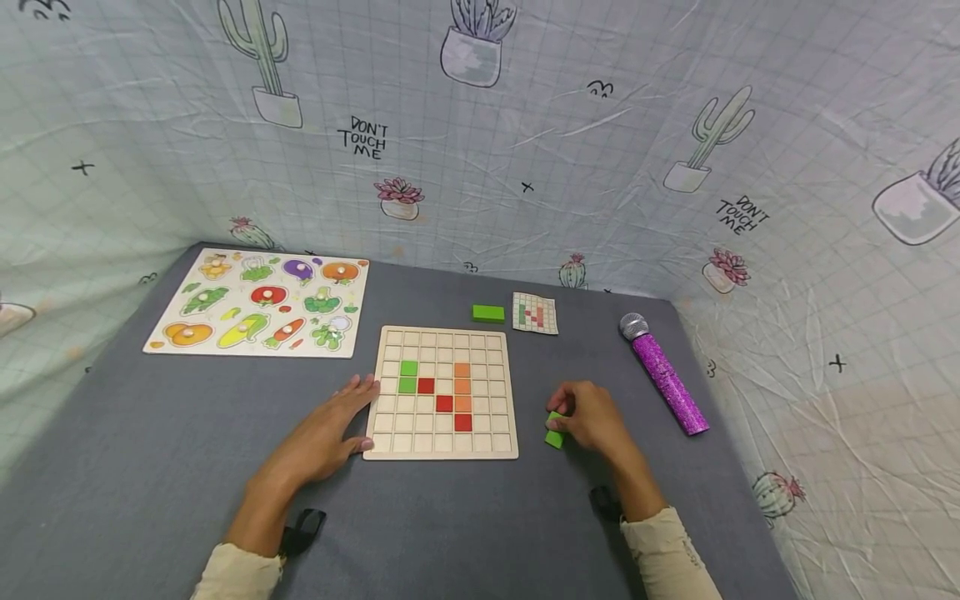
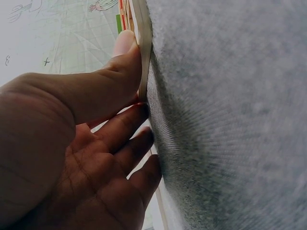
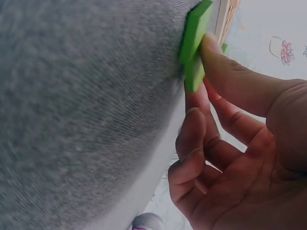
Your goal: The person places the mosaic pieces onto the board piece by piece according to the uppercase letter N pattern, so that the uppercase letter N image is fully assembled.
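Observation:
A square wooden grid board (image 1: 487,446) lies in the middle of the table, with green squares (image 1: 408,377), red squares (image 1: 444,403) and an orange strip (image 1: 462,386) set in its cells. My left hand (image 1: 322,433) rests against the board's left side, fingers extended and thumb at the near left corner; in the left wrist view the thumb touches the board's edge. To the right of the board, my right hand (image 1: 592,415) pinches a green block (image 3: 194,43) between thumb and fingers, close over the table. The block shows a stepped outline in the right wrist view.
Behind the board lie a green rectangular block (image 1: 488,313) and a small pattern card (image 1: 535,313). A vegetable puzzle board (image 1: 255,333) sits at the back left. At the right is a glittery purple microphone (image 1: 667,375). A printed cloth (image 1: 480,167) hangs behind the table.

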`<state>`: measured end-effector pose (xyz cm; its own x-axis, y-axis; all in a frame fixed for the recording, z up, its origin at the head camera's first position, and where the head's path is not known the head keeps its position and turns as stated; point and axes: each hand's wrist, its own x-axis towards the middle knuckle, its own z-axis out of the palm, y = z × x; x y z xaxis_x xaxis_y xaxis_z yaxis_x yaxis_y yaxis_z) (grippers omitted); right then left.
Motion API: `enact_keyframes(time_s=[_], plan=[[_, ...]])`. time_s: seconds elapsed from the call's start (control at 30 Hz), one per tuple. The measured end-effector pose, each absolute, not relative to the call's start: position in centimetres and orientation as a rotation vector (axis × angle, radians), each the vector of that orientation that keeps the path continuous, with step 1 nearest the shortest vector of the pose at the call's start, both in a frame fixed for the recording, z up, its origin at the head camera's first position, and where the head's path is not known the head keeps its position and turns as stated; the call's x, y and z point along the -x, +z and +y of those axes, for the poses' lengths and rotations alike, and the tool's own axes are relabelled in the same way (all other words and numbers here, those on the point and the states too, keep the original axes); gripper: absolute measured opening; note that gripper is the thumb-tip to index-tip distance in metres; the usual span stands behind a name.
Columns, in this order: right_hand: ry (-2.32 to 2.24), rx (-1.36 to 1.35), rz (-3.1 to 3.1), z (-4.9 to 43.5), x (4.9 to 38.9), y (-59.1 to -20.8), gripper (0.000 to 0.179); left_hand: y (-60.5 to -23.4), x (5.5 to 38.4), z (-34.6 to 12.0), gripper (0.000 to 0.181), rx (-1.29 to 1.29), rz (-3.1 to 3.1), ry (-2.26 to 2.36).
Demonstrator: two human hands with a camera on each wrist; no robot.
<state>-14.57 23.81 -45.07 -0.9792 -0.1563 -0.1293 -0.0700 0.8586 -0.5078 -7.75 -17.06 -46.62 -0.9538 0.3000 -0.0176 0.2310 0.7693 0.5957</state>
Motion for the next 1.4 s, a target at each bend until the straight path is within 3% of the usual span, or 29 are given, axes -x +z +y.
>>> enact_keyframes(time_s=[0.47, 1.4], plan=[[-0.884, 0.254, 2.938, 23.0, 14.6, -45.2, 0.020, -46.5, 7.8, -17.1, 0.083, -0.450, 2.847, 0.940], [-1.063, 0.331, 2.897, 16.1, 14.3, -44.1, 0.015, -46.6, 7.8, -17.2, 0.084, -0.468, 2.856, 0.938]])
